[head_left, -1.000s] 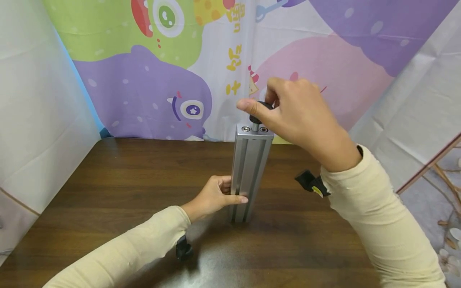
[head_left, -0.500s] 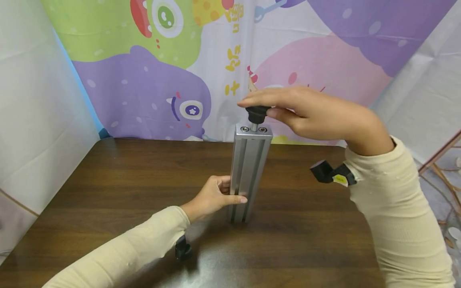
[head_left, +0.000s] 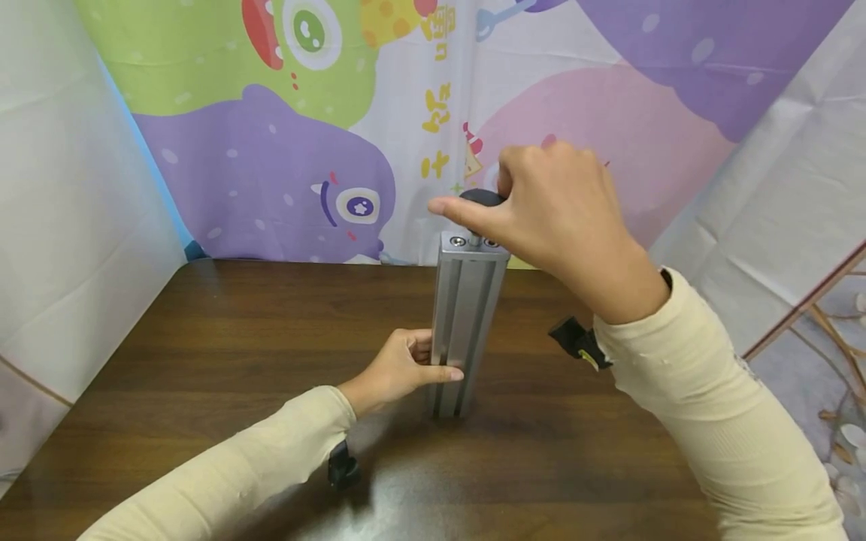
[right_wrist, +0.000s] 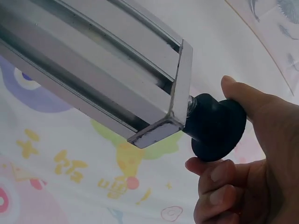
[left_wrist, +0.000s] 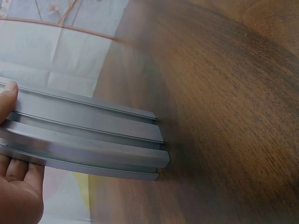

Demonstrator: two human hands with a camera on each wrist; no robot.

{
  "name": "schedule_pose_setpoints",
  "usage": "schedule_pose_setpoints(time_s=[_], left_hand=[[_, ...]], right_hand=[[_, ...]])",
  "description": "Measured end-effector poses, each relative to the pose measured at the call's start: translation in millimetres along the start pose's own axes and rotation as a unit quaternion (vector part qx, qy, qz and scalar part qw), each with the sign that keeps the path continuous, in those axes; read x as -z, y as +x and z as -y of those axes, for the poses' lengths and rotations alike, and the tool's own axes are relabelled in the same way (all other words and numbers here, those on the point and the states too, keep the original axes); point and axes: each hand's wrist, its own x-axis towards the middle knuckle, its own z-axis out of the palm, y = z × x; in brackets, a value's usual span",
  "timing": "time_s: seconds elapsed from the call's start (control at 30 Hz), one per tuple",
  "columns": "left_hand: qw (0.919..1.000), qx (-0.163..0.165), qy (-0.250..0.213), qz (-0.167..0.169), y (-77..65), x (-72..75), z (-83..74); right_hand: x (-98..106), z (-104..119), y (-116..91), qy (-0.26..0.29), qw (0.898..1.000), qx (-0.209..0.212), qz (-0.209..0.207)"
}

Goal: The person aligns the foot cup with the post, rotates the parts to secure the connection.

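A grooved aluminium profile (head_left: pixel 468 315) stands upright on the table, its foot meeting the wood in the left wrist view. An end plate (head_left: pixel 467 255) with screw heads caps its top, and a black knob (right_wrist: pixel 217 128) on a short metal stem rises from that plate. My left hand (head_left: pixel 395 372) grips the profile low down, thumb across the front face and fingers behind. At the top, my right hand (head_left: pixel 564 222) holds the knob from the right. The right wrist view shows thumb and curled fingers (right_wrist: pixel 219 172) on opposite sides of it; the palm partly hides it in the head view.
Dark wooden table (head_left: pixel 223 361) lies beneath. A cartoon-printed curtain (head_left: pixel 271 180) hangs behind the profile, with white fabric (head_left: pixel 61 188) at the left side. Black camera mounts (head_left: pixel 343 466) sit at both sleeves.
The right hand flattened over the knob with the wrist swung out rightward, then turned back to a thumb-forward hold. The left hand and profile have stayed in place.
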Motion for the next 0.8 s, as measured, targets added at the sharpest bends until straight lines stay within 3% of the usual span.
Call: schedule_pose_setpoints(time_s=[0.2, 0.3, 0.37, 0.43, 0.53, 0.63, 0.7, 0.8], left_hand=[[1.0000, -0.007, 0.000, 0.005, 0.2, 1.0, 1.0], [1.0000, -0.006, -0.001, 0.005, 0.2, 1.2, 1.0], [1.0000, -0.006, -0.001, 0.006, 0.1, 1.3, 1.1], [1.0000, -0.005, -0.003, 0.006, 0.0, 1.3, 1.0], [1.0000, -0.004, -0.004, 0.006, -0.2, 1.3, 0.9], [1.0000, -0.004, -0.004, 0.005, -0.5, 1.0, 0.4], [1.0000, -0.005, -0.003, 0.005, -0.5, 1.1, 0.5], [1.0000, -0.005, -0.002, 0.006, -0.2, 1.1, 0.7]], right_hand=[[2.5, -1.1, 0.1, 0.016, 1.000, -0.009, 0.024], [9.0, -4.9, 0.4, 0.046, 0.997, 0.001, 0.066], [13.5, -11.1, 1.9, 0.072, 0.991, 0.035, 0.105], [17.5, -19.8, 3.6, 0.101, 0.979, 0.096, 0.151], [19.8, -33.5, 7.1, 0.150, 0.945, 0.210, 0.203], [20.3, -41.5, 9.8, 0.180, 0.918, 0.274, 0.225], [20.3, -41.8, 11.1, 0.180, 0.917, 0.282, 0.218], [20.0, -34.7, 12.0, 0.170, 0.936, 0.239, 0.194]])
